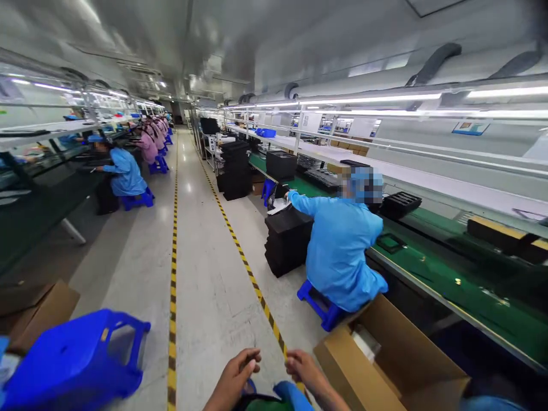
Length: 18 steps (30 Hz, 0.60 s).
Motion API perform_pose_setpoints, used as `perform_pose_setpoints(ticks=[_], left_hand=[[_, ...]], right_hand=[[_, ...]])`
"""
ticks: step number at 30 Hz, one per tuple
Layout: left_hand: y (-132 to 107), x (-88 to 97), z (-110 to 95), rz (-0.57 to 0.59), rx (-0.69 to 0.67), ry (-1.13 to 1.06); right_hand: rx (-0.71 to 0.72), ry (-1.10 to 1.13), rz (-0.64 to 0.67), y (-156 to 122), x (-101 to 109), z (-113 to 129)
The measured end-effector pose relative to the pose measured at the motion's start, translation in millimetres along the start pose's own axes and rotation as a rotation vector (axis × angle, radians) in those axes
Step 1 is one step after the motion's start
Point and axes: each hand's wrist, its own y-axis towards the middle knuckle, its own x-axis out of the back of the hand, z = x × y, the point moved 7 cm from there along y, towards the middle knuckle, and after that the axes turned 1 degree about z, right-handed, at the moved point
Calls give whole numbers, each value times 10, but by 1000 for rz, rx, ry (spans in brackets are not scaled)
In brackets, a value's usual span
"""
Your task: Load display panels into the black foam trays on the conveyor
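My left hand [237, 374] and my right hand [302, 365] are low at the bottom middle, close together over the floor, fingers curled in. Whether they pinch anything between them is too small to tell. Blue fabric and a dark piece [274, 399] lie just below the hands. An open cardboard box [398, 365] stands right next to my right hand.
A person in a blue coat [342, 245] sits on a blue stool [321, 305] at a green conveyor bench [449, 279], beside stacked black trays [286, 240]. A blue plastic stool [77, 359] and another carton [38, 314] lie at left. Yellow-black floor tape [173, 274] lines the aisle; more workers sit far left.
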Motion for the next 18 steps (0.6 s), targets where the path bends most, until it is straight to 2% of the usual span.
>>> perform_pose_setpoints(ticks=[2,4,6,8,10,12,16,18], left_hand=[[540,521,-53,8,23,-34],[1037,1137,-20,-30,59,-71],[1547,1853,113,-160,135,-106],[2110,2562,243,-290,215,-112],[2755,3170,230,-326,251,-87],[3468,3646,46,-258,270,-65],[4985,4394,-554,-94,352,56],[5769,4698,-735,-19,423,184]], right_hand=[[38,-53,52,819,-187,764],[121,-134,122,1588,-389,1549],[232,-236,184,2324,-572,2239],[307,-301,218,3047,-706,2746],[319,-299,200,3752,-759,3059],[250,-265,135,4407,-729,3196],[96,-161,54,5449,-569,3262],[56,-105,27,5919,-451,3305]])
